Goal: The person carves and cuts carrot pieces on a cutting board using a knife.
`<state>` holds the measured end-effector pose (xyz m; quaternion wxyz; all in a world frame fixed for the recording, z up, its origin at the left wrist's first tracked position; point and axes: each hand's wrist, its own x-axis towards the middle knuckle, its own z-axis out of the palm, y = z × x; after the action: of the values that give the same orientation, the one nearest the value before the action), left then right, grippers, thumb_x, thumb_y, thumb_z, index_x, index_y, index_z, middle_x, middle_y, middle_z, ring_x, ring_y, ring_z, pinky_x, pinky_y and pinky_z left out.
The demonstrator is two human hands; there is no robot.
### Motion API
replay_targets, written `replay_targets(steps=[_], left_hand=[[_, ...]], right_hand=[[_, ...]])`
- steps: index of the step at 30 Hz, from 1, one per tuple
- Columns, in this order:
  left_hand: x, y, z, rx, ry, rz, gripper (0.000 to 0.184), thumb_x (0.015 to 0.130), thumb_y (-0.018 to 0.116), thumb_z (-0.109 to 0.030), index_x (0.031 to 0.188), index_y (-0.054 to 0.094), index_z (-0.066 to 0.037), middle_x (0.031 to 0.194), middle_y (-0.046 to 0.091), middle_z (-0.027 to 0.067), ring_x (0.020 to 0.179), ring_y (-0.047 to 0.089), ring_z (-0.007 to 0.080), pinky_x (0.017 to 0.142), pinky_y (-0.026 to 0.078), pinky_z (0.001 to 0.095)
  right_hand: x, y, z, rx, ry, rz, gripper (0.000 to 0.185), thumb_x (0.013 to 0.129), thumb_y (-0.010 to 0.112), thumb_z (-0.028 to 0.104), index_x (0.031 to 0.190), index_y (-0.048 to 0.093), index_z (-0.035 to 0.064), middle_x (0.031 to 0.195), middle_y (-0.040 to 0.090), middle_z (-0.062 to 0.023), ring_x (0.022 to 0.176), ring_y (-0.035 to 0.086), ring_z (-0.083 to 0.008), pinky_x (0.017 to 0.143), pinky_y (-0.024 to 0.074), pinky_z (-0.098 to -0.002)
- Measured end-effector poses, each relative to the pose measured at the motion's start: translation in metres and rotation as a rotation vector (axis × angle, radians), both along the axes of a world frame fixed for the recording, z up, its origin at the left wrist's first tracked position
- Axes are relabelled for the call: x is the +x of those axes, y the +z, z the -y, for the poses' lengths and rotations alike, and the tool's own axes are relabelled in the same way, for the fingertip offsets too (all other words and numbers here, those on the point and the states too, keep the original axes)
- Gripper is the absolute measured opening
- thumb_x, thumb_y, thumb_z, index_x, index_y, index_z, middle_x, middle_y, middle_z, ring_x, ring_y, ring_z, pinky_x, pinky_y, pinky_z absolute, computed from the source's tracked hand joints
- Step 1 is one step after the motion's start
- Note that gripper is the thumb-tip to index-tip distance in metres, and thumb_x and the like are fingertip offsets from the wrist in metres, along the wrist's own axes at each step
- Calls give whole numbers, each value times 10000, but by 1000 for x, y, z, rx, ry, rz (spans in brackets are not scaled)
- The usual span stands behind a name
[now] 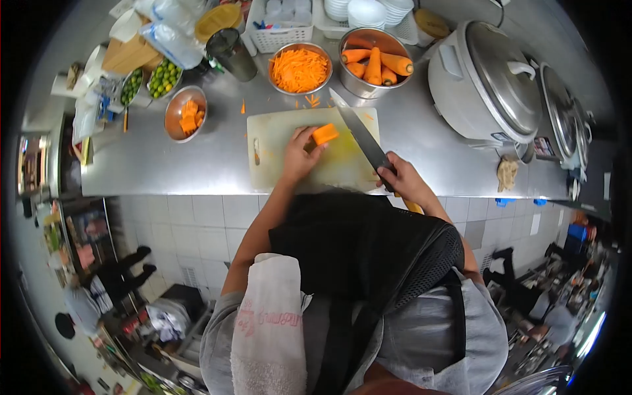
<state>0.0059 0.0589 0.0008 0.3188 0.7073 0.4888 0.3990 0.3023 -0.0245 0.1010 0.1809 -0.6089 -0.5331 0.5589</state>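
Over the pale cutting board (270,172), my left hand (301,155) holds an orange carrot block (325,134) between thumb and fingers. My right hand (403,178) is closed round the handle of a large dark-bladed knife (361,135). Its blade points up and left across the right part of the board, a short way right of the block. Above the board stand a metal bowl of shredded carrot (299,68) and a metal pot of whole carrots (374,67). A smaller bowl with carrot pieces (189,121) is to the left.
A large rice cooker (487,82) stands at the right of the steel counter (224,164). Green limes (164,78), a dark jug (232,54) and white baskets line the back. A crumpled cloth (507,174) lies front right. Other people are at both far sides.
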Motion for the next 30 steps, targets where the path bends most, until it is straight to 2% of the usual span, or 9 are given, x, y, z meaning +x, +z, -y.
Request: replay_targets(steps=[4, 8, 14, 16, 19, 21, 22, 24, 30], left_hand=[[13, 4, 25, -115, 114, 394, 463, 876, 815, -12, 1311, 655, -21, 1293, 686, 128, 1161, 686, 251, 1029, 536, 358], [23, 7, 41, -146, 228, 519, 479, 907, 819, -48, 1341, 625, 7, 1331, 677, 120, 1232, 655, 213, 1075, 516, 361], [16, 21, 44, -84, 346, 208, 426, 872, 838, -92, 1256, 671, -14, 1226, 715, 138, 1132, 682, 274, 1022, 525, 381], [7, 18, 38, 70, 301, -95, 464, 844, 874, -178, 1237, 688, -16, 1210, 709, 145, 1083, 683, 317, 964, 539, 410], [1, 16, 34, 160, 272, -238, 475, 825, 872, -205, 1231, 693, -36, 1188, 696, 160, 1098, 649, 369, 960, 533, 434], [1, 17, 34, 139, 276, -238, 474, 827, 869, -214, 1229, 693, -34, 1184, 690, 161, 1104, 638, 370, 957, 530, 441], [2, 17, 35, 123, 285, -237, 474, 829, 865, -223, 1228, 694, -33, 1180, 685, 162, 1110, 628, 370, 955, 527, 447], [2, 16, 34, 131, 286, -230, 472, 827, 864, -215, 1229, 694, -33, 1159, 680, 160, 1086, 626, 368, 945, 526, 447], [1, 8, 32, 141, 281, -228, 477, 809, 872, -187, 1226, 703, -29, 1075, 662, 153, 1005, 618, 360, 902, 527, 442]], right_hand=[[-6, 26, -33, 11, 126, -68, 151, 1055, 586, 148, 1134, 552, 25, 860, 728, -81, 667, 683, -142, 565, 515, -302], [-15, 33, -51, -6, 185, -158, 202, 1043, 639, 167, 1144, 573, 5, 822, 710, -82, 653, 698, -145, 577, 533, -309], [-14, 23, -66, -76, 341, -59, 240, 1049, 659, 210, 1118, 584, -7, 766, 674, -77, 628, 681, -157, 576, 545, -330], [-14, 13, -65, -89, 365, 3, 234, 1054, 651, 207, 1112, 581, -9, 752, 665, -76, 621, 675, -157, 570, 545, -337], [-6, -22, -54, -135, 323, -93, 220, 1055, 635, 182, 1169, 583, 1, 718, 653, -76, 597, 662, -160, 562, 546, -341], [1, -36, -46, -233, 132, -246, 357, 1045, 622, 129, 1381, 564, 25, 702, 654, -80, 575, 655, -157, 566, 548, -337], [3, -33, -42, -243, 131, -240, 357, 1045, 622, 129, 1381, 564, 25, 702, 654, -80, 575, 655, -157, 566, 548, -337], [8, -25, -35, -59, 80, 105, 579, 1039, 611, 93, 1592, 441, 123, 713, 665, -90, 552, 634, -146, 566, 544, -330], [-20, -5, -36, -10, 157, -11, 669, 1050, 593, 96, 1649, 369, 293, 721, 658, -72, 540, 583, -119, 579, 544, -317]])
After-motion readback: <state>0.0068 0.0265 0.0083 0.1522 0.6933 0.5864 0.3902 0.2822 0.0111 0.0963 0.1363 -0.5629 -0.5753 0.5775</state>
